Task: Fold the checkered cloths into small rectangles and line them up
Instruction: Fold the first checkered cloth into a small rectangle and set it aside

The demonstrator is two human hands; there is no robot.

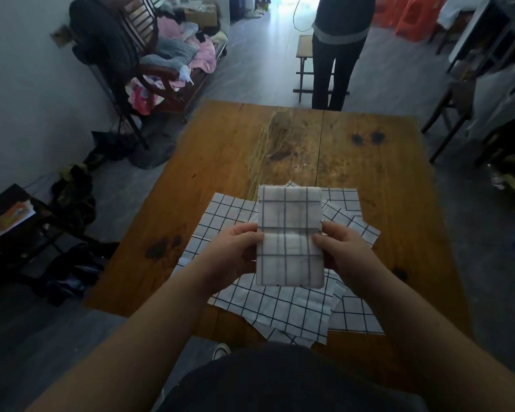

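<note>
Both hands (289, 248) pinch folded cloth (289, 209) above unfolded cloths (280, 310).

Behind the folded cloth (289, 203), most fingers of our left hand (232, 251) and right hand (342, 248) vanish; it partly covers the flat cloths (280, 307), perhaps four. The standing person (338, 55) is cropped above.
</note>
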